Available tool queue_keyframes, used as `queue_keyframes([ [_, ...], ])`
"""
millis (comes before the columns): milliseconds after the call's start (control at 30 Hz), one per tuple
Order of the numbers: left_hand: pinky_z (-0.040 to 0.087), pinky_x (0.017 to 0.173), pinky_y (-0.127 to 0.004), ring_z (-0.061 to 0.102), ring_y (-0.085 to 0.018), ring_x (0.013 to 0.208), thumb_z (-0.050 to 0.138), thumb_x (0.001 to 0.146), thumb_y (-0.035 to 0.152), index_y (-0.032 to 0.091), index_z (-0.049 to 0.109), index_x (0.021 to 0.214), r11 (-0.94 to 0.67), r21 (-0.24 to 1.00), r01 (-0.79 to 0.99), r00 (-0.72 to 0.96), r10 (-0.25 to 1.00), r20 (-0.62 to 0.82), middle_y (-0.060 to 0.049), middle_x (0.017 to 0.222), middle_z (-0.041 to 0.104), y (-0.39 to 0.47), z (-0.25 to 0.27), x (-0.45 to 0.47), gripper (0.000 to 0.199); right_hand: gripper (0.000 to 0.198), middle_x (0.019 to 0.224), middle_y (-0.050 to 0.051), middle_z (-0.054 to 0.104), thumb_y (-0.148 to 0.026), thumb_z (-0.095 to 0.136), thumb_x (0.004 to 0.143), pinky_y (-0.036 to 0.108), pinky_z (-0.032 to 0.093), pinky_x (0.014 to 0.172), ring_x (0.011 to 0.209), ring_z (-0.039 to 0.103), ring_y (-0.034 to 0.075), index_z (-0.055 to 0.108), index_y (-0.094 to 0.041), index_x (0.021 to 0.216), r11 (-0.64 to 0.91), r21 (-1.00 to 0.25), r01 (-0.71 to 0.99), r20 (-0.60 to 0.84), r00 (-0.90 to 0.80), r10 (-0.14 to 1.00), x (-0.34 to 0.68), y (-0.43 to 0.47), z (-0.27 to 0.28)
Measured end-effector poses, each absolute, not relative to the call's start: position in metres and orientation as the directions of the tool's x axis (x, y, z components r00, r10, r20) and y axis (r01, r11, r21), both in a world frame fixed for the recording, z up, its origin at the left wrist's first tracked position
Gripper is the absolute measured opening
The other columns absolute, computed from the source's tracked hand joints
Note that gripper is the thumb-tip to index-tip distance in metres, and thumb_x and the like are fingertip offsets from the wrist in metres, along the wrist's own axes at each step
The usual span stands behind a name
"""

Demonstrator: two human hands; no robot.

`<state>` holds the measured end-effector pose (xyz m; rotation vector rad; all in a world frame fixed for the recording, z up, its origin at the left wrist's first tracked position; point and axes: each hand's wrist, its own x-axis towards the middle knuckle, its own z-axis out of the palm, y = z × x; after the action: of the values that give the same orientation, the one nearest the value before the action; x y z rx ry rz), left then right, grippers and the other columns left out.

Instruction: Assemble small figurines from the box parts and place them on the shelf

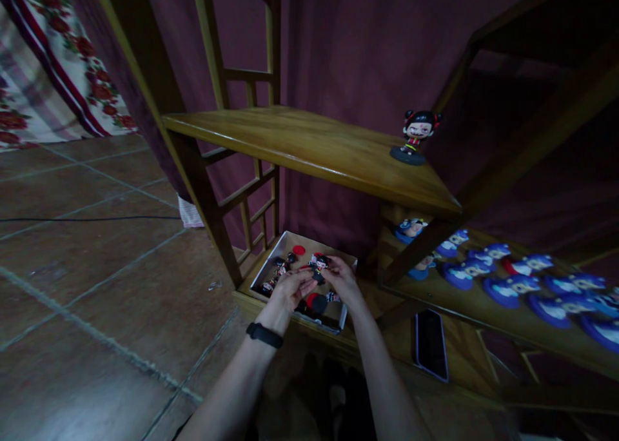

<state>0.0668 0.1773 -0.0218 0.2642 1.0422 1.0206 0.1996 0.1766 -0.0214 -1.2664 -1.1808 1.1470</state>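
Above an open cardboard box (269, 260), a small black-haired toy figurine (320, 264) is held between my two hands. The fingers of my left hand (296, 286) close on its lower left side, near a dark base. My right hand (342, 277) grips it from the right, with the fingertips partly hidden. Inside the box lie several more dark-haired figurines (280, 267), a red disc (298, 250) and a dark round base (318, 303). A black wristband (264, 335) sits on my left wrist.
One figurine (416, 131) stands on the wooden shelf (290, 138) above my hands. Several blue-and-white figurines (512, 286) are on a shelf to the right. A dark phone-like rectangle with a lilac edge (446, 357) lies on the lower board. Wooden posts (213, 215) frame the left side.
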Motion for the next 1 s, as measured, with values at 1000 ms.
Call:
queue_keyframes([
  [1000,0.054,0.059,-0.023,0.063,-0.012,0.055,0.060,0.068,0.000,0.011,0.059,0.075,0.508,0.624,-0.594,0.114,0.821,-0.560,-0.005,0.063,0.064,0.175,-0.019,0.069,0.013,0.031,0.092,0.003,0.065,-0.027,0.058,0.068,0.031,0.046,0.077,0.082,0.060,0.016,0.057,-0.021,0.099,0.102,-0.987,0.126,0.105,0.014,0.994,0.202,0.179,-0.034],
])
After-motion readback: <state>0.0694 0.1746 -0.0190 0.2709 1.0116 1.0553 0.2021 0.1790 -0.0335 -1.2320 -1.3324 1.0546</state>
